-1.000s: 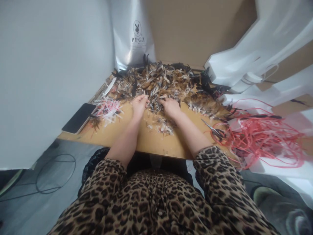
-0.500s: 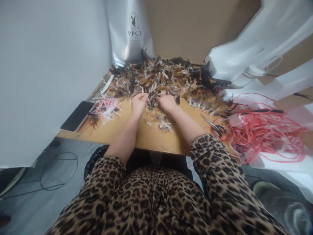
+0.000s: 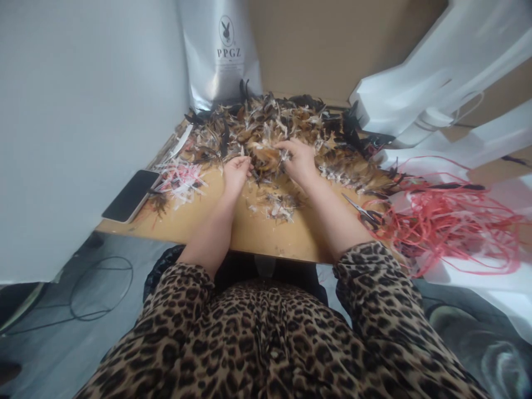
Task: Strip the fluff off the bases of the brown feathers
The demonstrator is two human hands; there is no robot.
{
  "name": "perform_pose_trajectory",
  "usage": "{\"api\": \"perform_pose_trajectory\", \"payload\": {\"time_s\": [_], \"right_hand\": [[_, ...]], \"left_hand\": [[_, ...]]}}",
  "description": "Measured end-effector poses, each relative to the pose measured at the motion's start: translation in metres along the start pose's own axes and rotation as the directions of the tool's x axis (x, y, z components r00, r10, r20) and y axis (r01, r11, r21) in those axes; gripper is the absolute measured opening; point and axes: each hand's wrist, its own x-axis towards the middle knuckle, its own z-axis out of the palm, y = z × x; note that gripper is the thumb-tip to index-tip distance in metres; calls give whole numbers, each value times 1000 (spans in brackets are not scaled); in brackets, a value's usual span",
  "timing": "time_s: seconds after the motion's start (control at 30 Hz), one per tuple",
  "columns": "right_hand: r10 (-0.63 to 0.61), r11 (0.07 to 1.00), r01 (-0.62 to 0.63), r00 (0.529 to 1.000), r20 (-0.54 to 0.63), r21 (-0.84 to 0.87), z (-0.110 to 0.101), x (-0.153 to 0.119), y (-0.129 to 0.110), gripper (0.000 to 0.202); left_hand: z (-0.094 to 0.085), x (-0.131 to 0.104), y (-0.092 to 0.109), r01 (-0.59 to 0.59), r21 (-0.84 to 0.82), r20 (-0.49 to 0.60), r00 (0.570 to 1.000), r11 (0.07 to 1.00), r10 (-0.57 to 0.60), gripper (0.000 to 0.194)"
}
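Observation:
A broad heap of brown, black and white feathers (image 3: 257,119) covers the back of the wooden table (image 3: 266,238). At the heap's front edge my left hand (image 3: 236,173) is closed in a pinch, and what its fingertips hold is too small to name. My right hand (image 3: 300,160) is over the front of the heap, to the right of my left hand, with its index finger stretched out to the left and touching feathers. Loose feather bits (image 3: 279,208) lie on the table in front of both hands.
At the left are a phone (image 3: 131,195) and pink and white strips (image 3: 180,180). Scissors (image 3: 368,213) lie to the right, beside tangled red ribbon (image 3: 453,221). A silver bag (image 3: 224,72) stands behind the feathers, and white sheets (image 3: 407,88) hang at the right.
My right hand has moved up and to the right, and its fingers have gone from closed to spread. My left hand has stayed in place. More light brown feathers show between the hands.

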Motion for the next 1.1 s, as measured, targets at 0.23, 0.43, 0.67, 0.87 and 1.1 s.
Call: {"api": "perform_pose_trajectory", "payload": {"time_s": [0.23, 0.43, 0.67, 0.87, 1.1], "right_hand": [[10, 993, -22, 994, 110, 114, 19, -20, 15, 60], [199, 846, -187, 979, 30, 500, 22, -25, 25, 61], [257, 577, -360, 932, 256, 733, 12, -34, 30, 53], [403, 548, -380, 901, 163, 745, -3, -40, 30, 27], [101, 633, -328, 933, 345, 701, -1, -44, -9, 24]], "left_hand": [[1, -1, -1, 59, 61, 31, 998, 996, -61, 7], [2, 0, -1, 9, 25, 2, 1000, 1000, -9, 10], [-2, 2, 7, -155, 38, -119, 980, 987, 158, 13], [0, 1, 14, -245, 52, -140, 958, 968, 250, 12], [-1, 0, 14, -206, 34, -131, 969, 978, 209, 11]]}}
